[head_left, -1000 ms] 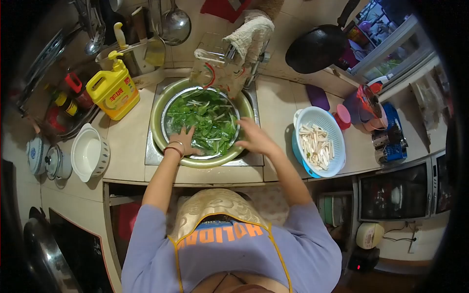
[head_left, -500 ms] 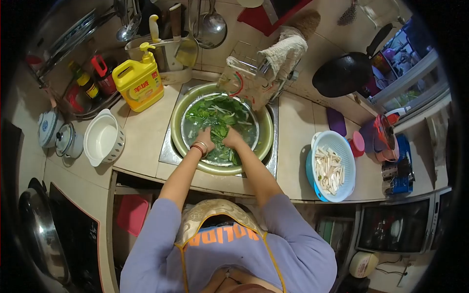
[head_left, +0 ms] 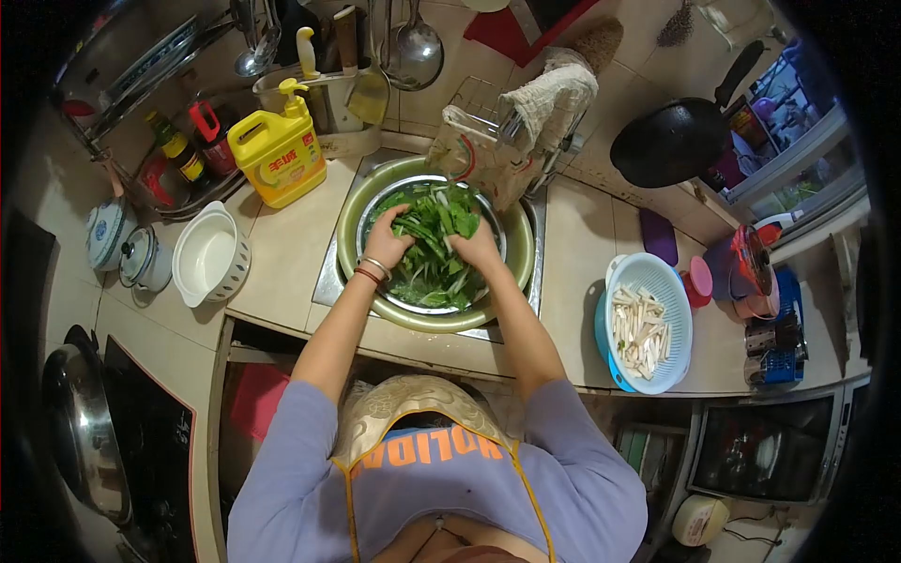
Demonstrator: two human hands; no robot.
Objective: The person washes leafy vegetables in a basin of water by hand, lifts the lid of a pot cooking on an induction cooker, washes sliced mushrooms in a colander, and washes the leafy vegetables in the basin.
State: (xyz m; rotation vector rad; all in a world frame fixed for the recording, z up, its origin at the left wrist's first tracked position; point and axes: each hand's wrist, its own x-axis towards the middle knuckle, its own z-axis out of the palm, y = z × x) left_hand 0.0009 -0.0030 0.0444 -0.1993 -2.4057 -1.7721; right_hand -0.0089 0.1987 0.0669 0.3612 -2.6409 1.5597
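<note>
Leafy greens (head_left: 436,230) fill a metal bowl (head_left: 374,214) that sits inside a larger olive-green basin (head_left: 349,251) in the sink. My left hand (head_left: 388,239), with bangles at the wrist, is closed on the left side of a bunch of the greens. On the other side, my right hand (head_left: 476,246) grips the same bunch, its fingers partly hidden by leaves. The bunch is raised between both hands, above more greens lying in water in the bowl.
On the right, a light-blue colander (head_left: 683,319) holds cut white stalks. A yellow detergent jug (head_left: 279,164) and a white pot (head_left: 211,253) stand at left. A cloth-draped faucet (head_left: 549,94) rises behind the basin; a black pan (head_left: 671,141) hangs at upper right.
Both hands have come up out of the water, lifting a bunch of greens, and have moved farther apart. The whole view has shifted slightly.
</note>
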